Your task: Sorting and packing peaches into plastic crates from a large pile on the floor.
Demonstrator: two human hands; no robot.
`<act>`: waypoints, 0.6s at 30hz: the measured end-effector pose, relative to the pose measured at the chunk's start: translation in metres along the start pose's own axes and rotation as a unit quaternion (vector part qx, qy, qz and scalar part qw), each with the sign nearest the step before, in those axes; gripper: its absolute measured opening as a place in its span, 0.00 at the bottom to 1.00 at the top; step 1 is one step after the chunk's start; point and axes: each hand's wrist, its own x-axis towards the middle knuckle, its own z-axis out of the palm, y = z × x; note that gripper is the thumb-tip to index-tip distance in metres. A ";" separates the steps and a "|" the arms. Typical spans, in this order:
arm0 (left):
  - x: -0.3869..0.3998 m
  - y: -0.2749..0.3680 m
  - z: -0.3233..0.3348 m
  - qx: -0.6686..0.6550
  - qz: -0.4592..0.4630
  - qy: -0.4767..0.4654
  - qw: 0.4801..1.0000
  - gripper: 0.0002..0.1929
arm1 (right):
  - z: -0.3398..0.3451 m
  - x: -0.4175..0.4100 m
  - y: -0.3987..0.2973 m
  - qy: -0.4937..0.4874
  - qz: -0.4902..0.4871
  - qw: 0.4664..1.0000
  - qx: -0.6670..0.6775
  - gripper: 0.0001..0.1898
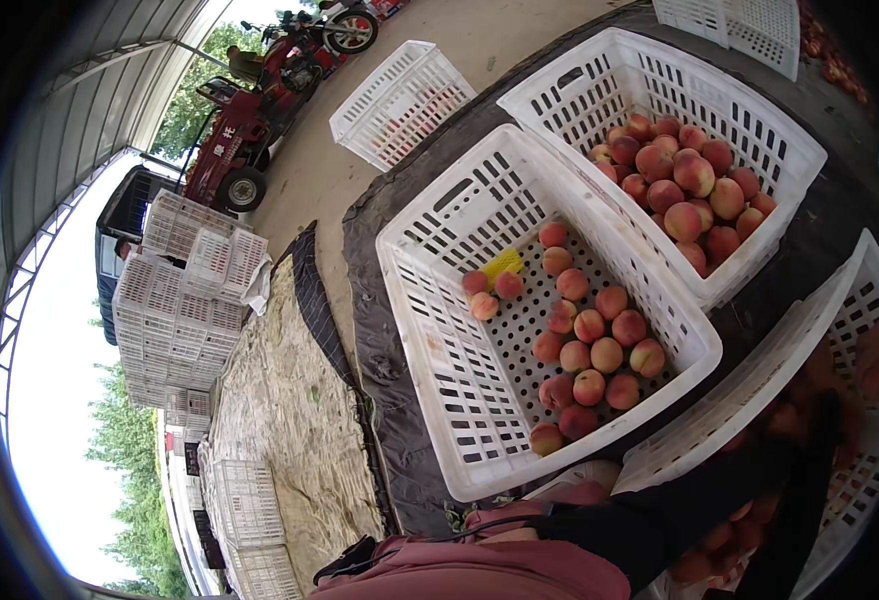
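Neither of my hands can be made out; dark-sleeved arms show at the lower right, over a tilted white plastic crate point(754, 382) that holds peaches point(717, 544). Before me a white perforated plastic crate point(469, 442) has a single layer of loose peaches point(589, 386) on its floor, with a yellow foam net point(503, 264) among a few of them at the left. Against its upper right side stands another white crate point(559, 94), with peaches point(691, 176) heaped at its right end.
Dark sheeting point(402, 405) lies under the crates. A white crate point(402, 105) stands beyond its edge, another point(766, 34) at the top right. Stacked crates point(162, 322) rise at the left, a red motor tricycle point(222, 161) behind them. A person point(244, 64) is near it.
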 end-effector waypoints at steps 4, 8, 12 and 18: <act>0.030 0.000 0.031 -0.199 0.234 0.047 0.951 0.29 | 0.028 0.012 -0.033 -0.068 0.061 0.994 -0.061 0.30; 0.069 -0.010 0.073 -0.354 0.436 0.077 0.823 0.31 | 0.028 -0.017 -0.126 0.038 0.007 0.998 0.055 0.23; 0.067 -0.019 0.037 -0.424 0.543 0.110 0.716 0.35 | -0.061 -0.055 -0.122 0.187 0.122 0.975 -0.003 0.13; 0.059 -0.008 0.036 -0.437 0.543 0.131 0.705 0.35 | -0.061 -0.047 -0.067 0.167 0.125 0.977 0.043 0.13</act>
